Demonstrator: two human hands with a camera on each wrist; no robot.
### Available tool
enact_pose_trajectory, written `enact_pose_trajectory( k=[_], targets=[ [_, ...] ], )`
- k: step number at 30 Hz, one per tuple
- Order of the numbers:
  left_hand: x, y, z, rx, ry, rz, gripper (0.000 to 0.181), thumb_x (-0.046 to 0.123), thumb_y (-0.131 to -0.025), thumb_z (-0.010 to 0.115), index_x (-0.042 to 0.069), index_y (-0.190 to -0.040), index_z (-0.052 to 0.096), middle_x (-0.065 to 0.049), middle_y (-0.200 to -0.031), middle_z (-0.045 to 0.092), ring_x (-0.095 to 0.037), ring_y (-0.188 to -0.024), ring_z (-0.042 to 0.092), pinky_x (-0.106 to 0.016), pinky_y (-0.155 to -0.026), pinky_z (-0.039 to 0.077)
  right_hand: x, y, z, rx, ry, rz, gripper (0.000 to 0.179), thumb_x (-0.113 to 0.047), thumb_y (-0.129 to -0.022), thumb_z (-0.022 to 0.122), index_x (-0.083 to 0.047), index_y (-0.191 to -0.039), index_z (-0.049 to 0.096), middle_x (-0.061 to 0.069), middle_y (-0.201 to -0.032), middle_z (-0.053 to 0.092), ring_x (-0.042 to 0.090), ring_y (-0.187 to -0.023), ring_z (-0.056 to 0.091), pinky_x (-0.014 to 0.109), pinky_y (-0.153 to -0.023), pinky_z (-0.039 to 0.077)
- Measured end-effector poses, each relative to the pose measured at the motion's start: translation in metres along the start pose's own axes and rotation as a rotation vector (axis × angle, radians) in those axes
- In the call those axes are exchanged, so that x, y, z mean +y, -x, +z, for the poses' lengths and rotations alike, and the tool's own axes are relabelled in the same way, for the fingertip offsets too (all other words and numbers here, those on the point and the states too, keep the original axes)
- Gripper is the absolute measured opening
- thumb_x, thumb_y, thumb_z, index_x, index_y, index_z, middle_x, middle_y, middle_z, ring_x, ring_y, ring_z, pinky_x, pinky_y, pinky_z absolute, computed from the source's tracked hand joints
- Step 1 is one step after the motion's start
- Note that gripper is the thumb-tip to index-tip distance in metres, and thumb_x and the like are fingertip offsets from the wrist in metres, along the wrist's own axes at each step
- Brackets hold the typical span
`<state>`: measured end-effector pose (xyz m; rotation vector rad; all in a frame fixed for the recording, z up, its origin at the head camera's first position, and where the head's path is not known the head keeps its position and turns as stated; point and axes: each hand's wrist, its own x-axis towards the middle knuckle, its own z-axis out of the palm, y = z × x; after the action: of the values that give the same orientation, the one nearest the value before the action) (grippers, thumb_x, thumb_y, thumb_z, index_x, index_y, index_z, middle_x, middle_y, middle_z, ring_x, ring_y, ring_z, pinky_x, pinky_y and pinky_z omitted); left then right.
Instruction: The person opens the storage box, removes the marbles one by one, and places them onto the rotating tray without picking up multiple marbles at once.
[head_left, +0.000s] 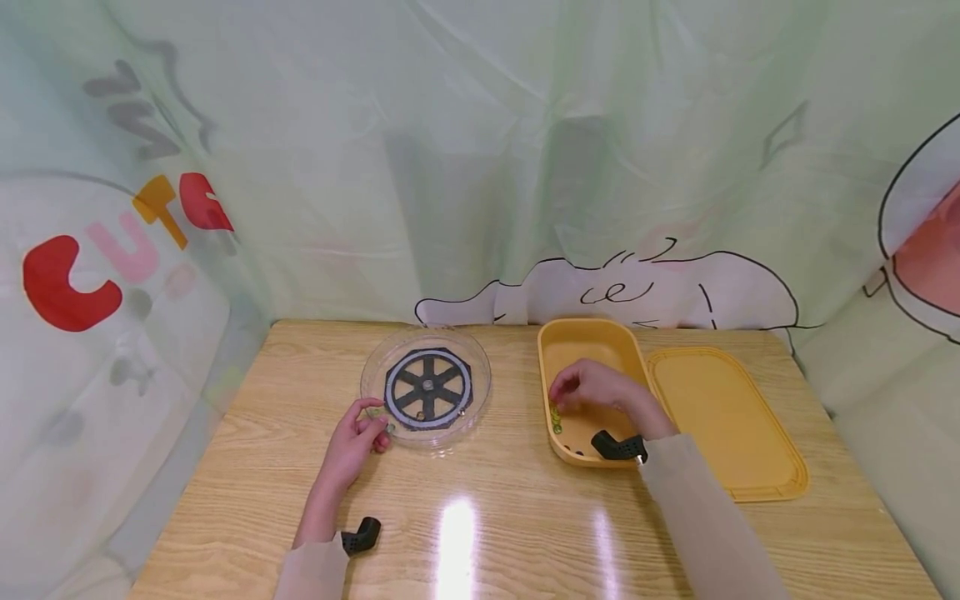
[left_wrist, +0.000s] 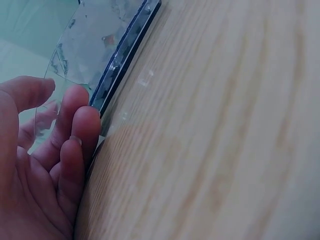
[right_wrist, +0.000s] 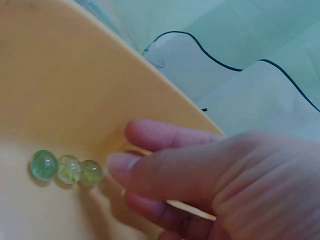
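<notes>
A clear round dish (head_left: pixel 483 408) sits at the table's left, over a dark six-spoked wheel shape (head_left: pixel 428 385). My left hand (head_left: pixel 356 437) grips the dish's near-left edge, with the thumb at the clear wall (left_wrist: pixel 62 55) and the fingers curled along its outer side. Small marbles (head_left: pixel 391 427) show inside the dish near this hand. My right hand (head_left: pixel 600 387) reaches into a deep yellow bin (head_left: pixel 592 329). Its loosely bent thumb and fingers are right beside a row of green and yellow glass marbles (right_wrist: pixel 69 169); nothing shows between them.
A flat yellow lid (head_left: pixel 731 425) lies on the wooden table (head_left: pixel 517 533), right of the bin. A few dark bits (head_left: pixel 573 452) lie in the bin's near end. Printed fabric (head_left: pixel 480 167) hangs behind the table and along its sides.
</notes>
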<state>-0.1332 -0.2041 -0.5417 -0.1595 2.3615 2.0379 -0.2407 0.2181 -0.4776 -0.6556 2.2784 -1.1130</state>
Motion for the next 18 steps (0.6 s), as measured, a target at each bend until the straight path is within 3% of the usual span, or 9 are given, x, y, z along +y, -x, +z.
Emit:
enact_pose_trajectory(
  k=[6,18],
  targets=[
    [0.0009,0.0003,0.0003,0.003,0.01,0.003,0.027,0.008,-0.101,0.058,0.008,-0.127,0.054,-0.013,-0.07,0.062,-0.019,-0.062,0.06,-0.029,-0.06,0.053,0.0007,-0.0016,0.0015,-0.055,0.038,0.003,0.014,0.006,-0.081,0.075,-0.004,-0.09,0.073,0.003,-0.081,0.068,0.017,-0.074,0.057,0.031,-0.074,0.049],
    [0.0006,-0.0002,0.0004,0.003,0.005,0.001,0.027,0.009,-0.101,0.057,0.008,-0.128,0.055,-0.014,-0.071,0.062,-0.021,-0.063,0.06,-0.029,-0.061,0.053,-0.0004,-0.0059,0.0072,-0.059,0.156,0.067,0.013,0.001,-0.079,0.079,-0.009,-0.085,0.073,-0.002,-0.074,0.064,0.014,-0.07,0.054,0.031,-0.071,0.046]
  ],
)
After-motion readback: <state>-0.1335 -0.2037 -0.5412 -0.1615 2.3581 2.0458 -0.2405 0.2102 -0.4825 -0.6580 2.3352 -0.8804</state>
